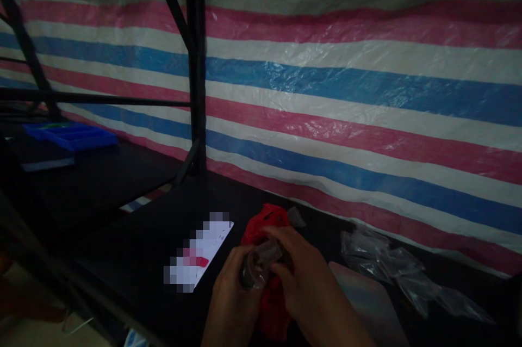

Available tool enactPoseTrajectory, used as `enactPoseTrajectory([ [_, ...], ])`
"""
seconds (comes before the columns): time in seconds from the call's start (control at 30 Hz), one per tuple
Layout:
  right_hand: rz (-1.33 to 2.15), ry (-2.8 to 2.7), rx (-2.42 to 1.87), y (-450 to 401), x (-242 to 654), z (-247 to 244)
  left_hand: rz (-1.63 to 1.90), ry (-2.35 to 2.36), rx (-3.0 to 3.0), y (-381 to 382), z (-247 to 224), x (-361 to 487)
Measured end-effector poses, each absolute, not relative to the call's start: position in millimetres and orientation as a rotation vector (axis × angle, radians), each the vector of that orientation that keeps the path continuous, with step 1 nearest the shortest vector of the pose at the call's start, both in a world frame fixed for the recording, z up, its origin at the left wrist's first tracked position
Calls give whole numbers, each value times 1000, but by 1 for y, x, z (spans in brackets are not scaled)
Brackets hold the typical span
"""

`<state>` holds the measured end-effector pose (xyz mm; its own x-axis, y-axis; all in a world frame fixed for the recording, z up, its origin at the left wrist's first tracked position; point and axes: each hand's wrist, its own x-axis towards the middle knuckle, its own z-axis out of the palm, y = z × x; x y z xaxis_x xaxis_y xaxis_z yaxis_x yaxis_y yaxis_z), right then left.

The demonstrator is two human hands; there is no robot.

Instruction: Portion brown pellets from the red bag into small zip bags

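Note:
Both hands meet at a small clear plastic bag point(267, 254), low in the middle of the head view. My left hand point(232, 287) has its fingers closed on the bag's left side. My right hand point(299, 268) pinches the bag's upper right part between thumb and fingers. Something dark shows inside or behind the plastic, too dim to name. Beneath the hands lies a crumpled red plastic bag point(273, 216), partly hidden by them. Another small clear bag point(296, 217) lies at its far right edge.
Several clear plastic bags point(379, 260) lie to the right, beside a pale rounded flat panel point(362, 292). A white, partly blurred card or screen point(212, 252) lies left on the black tabletop point(134, 243). A blue compartment tray point(73, 135) sits far left, near a black metal post point(196, 75). Striped sheeting point(346, 80) hangs behind.

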<state>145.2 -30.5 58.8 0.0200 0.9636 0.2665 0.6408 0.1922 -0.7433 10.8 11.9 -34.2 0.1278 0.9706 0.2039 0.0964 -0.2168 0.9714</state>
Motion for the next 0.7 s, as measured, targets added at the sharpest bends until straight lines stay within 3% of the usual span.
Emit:
enactPoseTrajectory([
  [0.3, 476, -1551, -1586, -19, 170, 32, 1350, 1251, 1519, 14, -32, 13],
  [0.57, 622, -1521, -1472, -37, 130, 61, 1832, 1330, 1768, 11, -27, 11],
  [0.7, 492, -1393, -1417, -43, 136, 73, 1809, 1199, 1908, 7, -19, 9],
])
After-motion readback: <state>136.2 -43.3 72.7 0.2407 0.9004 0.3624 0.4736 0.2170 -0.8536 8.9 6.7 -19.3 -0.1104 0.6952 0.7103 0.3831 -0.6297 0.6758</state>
